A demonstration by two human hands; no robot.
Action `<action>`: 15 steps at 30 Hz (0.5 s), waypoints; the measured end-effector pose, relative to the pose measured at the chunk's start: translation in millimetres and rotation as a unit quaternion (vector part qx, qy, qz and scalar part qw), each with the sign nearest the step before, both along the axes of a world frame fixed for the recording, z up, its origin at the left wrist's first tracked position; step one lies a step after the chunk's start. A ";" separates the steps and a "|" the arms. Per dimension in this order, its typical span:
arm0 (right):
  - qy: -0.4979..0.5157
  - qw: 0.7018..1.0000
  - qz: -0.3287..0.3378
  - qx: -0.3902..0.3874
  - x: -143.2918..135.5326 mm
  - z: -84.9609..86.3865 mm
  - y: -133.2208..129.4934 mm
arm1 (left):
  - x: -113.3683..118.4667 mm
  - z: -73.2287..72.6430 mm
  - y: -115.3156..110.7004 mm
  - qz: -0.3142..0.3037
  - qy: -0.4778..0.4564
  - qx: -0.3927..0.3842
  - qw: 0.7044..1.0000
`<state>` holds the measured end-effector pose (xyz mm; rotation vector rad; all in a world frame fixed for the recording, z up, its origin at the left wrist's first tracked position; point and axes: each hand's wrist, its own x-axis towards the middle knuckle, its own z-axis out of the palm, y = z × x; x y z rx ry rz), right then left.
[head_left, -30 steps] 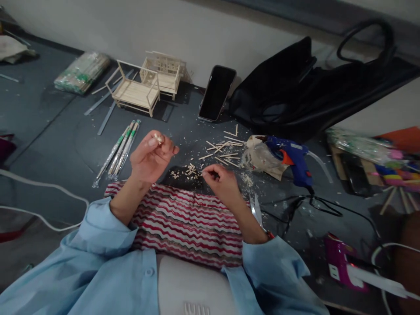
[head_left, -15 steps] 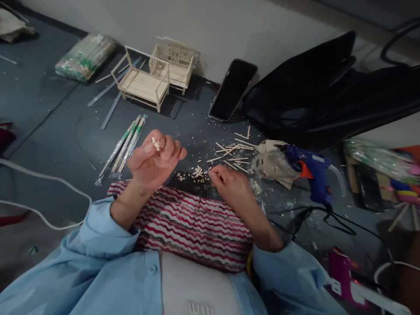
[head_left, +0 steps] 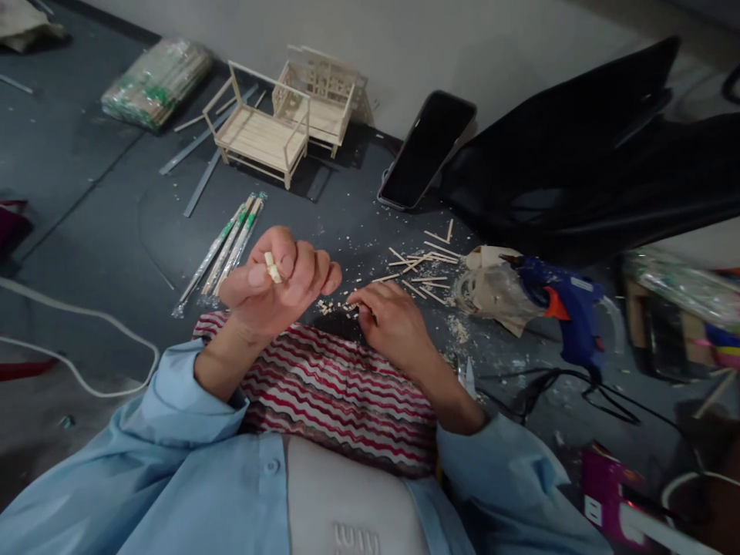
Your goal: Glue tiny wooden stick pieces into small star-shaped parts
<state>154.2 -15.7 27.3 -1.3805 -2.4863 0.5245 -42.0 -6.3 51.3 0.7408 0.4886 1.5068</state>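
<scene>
Raised over the floor's near part, my left hand (head_left: 280, 281) pinches small pale wooden pieces (head_left: 271, 267) between thumb and fingers. My right hand (head_left: 396, 324) is low, its fingertips over a small pile of short wooden bits (head_left: 332, 307); whether a bit is between them is too small to tell. Thin wooden sticks (head_left: 413, 262) lie scattered beyond the right hand. Two miniature wooden seats, one in front (head_left: 260, 137) and one behind (head_left: 324, 116), stand near the wall.
Wrapped stick bundles (head_left: 223, 250) and a larger packet (head_left: 156, 83) lie on the left. A phone (head_left: 428, 150) leans near the wall. To the right are a blue glue gun (head_left: 563, 297) with its black cable and a black bag (head_left: 555, 162). A striped cloth (head_left: 341, 393) covers my lap.
My right hand has moved left, over the pile of bits. My left hand has turned slightly, showing its held pieces more clearly. The view has shifted a little.
</scene>
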 end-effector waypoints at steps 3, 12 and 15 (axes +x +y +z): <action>0.006 1.000 -0.012 0.001 -6.2 -0.4 -0.6 | 2.5 -0.5 0.8 -0.010 0.006 -0.008 1.000; 0.002 1.000 0.015 0.002 -12.3 -11.6 5.0 | 5.3 -1.8 2.5 -0.034 0.024 -0.004 0.999; 0.036 0.999 0.024 -0.008 -10.0 -9.6 4.9 | 5.6 -3.4 2.9 -0.033 0.014 0.002 0.999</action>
